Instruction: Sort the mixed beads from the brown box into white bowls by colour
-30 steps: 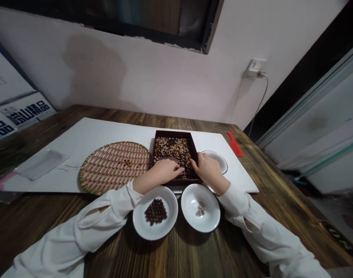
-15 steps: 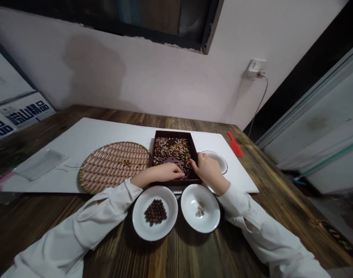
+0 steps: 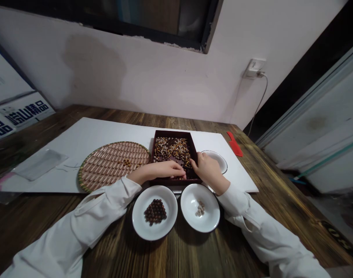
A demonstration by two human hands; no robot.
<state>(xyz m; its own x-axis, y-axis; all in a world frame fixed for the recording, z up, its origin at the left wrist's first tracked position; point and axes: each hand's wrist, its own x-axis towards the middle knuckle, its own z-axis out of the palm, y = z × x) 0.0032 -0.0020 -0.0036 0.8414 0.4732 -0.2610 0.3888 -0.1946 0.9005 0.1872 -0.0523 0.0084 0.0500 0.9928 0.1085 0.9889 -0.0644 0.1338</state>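
Note:
A dark red box (image 3: 194, 144) full of mixed brown, yellow and pale beads (image 3: 171, 147) rests on a white board. Over its near end, my left hand (image 3: 168, 170) reaches in with fingertips pinched together low among the beads; whatever they hold is too small to make out. My right hand (image 3: 208, 168) grips the right wall of the box, thumb inside and fingers over the rim. Just in front stand two white bowls: the left bowl (image 3: 138, 222) holds dark brown beads (image 3: 155, 212), the right bowl (image 3: 211, 222) a few pale beads (image 3: 200, 208).
Left of the box lies a round woven tray (image 3: 99, 166) with a few yellowish beads (image 3: 126, 162). Another white bowl (image 3: 221, 161) is partly hidden behind my right hand. A red comb-like tool (image 3: 235, 144) and a clear plastic bag (image 3: 40, 164) lie farther out on the white board (image 3: 112, 129).
My left hand has shifted slightly within the near end of the box, its fingers drawn closer together. My right hand stays at the box wall; the bowls look unchanged.

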